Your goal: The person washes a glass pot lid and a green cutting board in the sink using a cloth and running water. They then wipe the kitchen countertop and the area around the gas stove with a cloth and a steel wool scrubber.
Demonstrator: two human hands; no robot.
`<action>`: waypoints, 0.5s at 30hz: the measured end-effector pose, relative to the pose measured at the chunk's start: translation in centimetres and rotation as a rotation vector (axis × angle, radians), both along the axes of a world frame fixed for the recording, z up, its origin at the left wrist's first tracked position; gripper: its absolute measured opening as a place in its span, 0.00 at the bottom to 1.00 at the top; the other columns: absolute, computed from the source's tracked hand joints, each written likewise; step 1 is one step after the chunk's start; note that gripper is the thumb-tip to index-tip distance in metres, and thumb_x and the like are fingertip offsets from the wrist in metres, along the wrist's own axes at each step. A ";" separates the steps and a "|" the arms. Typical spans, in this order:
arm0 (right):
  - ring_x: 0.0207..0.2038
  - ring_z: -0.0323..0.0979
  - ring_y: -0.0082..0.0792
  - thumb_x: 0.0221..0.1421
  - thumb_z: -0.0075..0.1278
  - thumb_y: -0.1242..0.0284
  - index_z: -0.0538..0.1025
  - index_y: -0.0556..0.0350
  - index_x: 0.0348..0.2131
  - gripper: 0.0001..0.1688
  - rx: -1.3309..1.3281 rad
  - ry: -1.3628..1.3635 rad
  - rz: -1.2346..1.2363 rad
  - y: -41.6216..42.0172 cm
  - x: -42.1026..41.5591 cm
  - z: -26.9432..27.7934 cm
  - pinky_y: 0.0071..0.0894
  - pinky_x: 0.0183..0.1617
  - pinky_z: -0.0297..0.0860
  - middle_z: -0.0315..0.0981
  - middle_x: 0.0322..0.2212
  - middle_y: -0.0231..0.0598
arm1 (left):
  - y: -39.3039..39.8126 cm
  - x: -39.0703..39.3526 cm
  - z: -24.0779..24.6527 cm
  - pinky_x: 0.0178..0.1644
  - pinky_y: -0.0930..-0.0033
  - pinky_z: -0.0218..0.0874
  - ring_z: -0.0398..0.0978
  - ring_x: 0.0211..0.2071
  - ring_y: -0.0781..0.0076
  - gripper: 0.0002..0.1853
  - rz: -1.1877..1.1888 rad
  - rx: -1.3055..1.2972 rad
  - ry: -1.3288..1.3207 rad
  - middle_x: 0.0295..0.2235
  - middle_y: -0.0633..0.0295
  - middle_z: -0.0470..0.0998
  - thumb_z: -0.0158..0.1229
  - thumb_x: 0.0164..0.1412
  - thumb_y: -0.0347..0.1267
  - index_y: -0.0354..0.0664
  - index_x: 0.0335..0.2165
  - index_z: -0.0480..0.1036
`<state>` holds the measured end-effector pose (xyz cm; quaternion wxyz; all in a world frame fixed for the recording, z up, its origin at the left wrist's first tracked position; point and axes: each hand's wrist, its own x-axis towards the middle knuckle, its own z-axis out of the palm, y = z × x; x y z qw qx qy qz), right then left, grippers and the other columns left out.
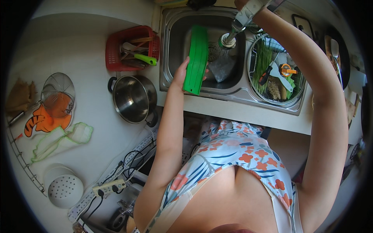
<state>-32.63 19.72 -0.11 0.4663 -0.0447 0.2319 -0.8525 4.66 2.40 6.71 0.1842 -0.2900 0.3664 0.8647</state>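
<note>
My left hand (181, 72) grips a long green plastic piece (197, 62) with lengthwise ridges and a small hole at its near end. It is held over the left part of the stainless steel sink basin (177, 38). Water runs from the faucet nozzle (227, 41) beside it, onto a clear plastic bag or film (222, 68) near the drain (213, 52). My right hand (240, 3) is at the top edge, behind the upper part of the faucet (247, 14). Most of it is cut off or hidden, so its grip does not show.
Right of the basin, a round dish rack (251, 80) holds green stalks, a peeler (288, 70) and a knife (265, 76). Left stand a red utensil basket (115, 55) and a steel pot (134, 99). Below are a power strip (109, 187) with cords and a white strainer (65, 190).
</note>
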 end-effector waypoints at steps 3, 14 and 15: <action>0.23 0.70 0.33 0.51 0.45 0.59 0.75 0.45 0.17 0.17 0.783 0.888 -0.403 1.9 3.2 6.0 0.41 0.30 0.65 0.72 0.18 0.31 | -0.6 -0.2 0.0 0.40 0.59 0.68 0.71 0.42 0.60 0.30 -0.027 -0.039 -0.054 0.46 0.54 0.70 0.38 0.63 0.52 0.42 0.52 0.63; 0.28 0.73 0.53 0.54 0.43 0.69 0.65 0.51 0.37 0.10 1.528 1.732 0.032 9.7 19.4 13.6 0.49 0.29 0.68 0.74 0.22 0.50 | -2.0 -0.3 -0.4 0.41 0.52 0.68 0.72 0.39 0.56 0.27 0.022 -0.089 -0.286 0.39 0.56 0.74 0.42 0.61 0.51 0.42 0.46 0.68; 0.28 0.72 0.56 0.57 0.42 0.67 0.67 0.53 0.37 0.10 1.509 1.492 0.016 10.7 20.9 13.2 0.48 0.31 0.69 0.73 0.24 0.54 | -2.2 -0.2 -0.5 0.42 0.51 0.67 0.72 0.39 0.55 0.26 0.026 -0.054 -0.279 0.39 0.56 0.74 0.42 0.61 0.51 0.42 0.46 0.68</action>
